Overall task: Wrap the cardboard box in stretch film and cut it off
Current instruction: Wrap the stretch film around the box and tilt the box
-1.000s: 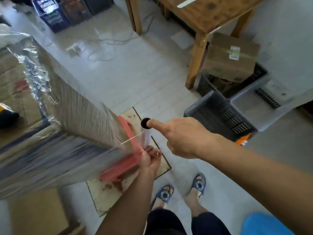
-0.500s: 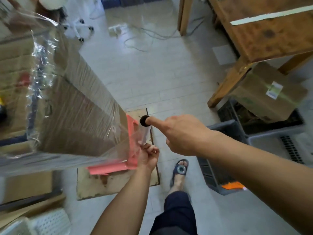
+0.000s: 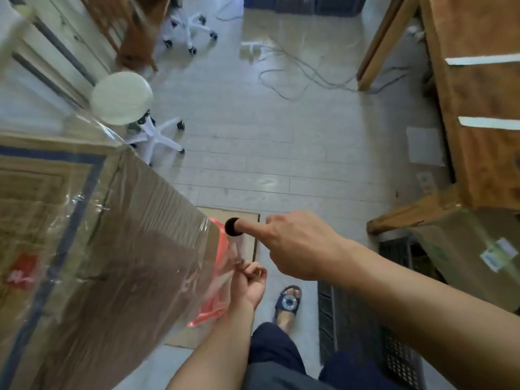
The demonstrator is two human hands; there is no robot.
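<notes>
Stretch film roll [image 3: 235, 244] now sits tighter to the cardboard box [image 3: 112, 249] corner than before, film span shorter; right hand [image 3: 298, 246] outstretched, index finger plugged into roll's top core, other fingers curled; left hand [image 3: 253, 282] below, fingers curled round roll's bottom end; box lower left, film-clad.

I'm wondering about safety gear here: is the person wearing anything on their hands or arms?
No. The left hand and right hand are bare, without gloves or a watch, and both forearms are uncovered as far as the frame shows.
</notes>
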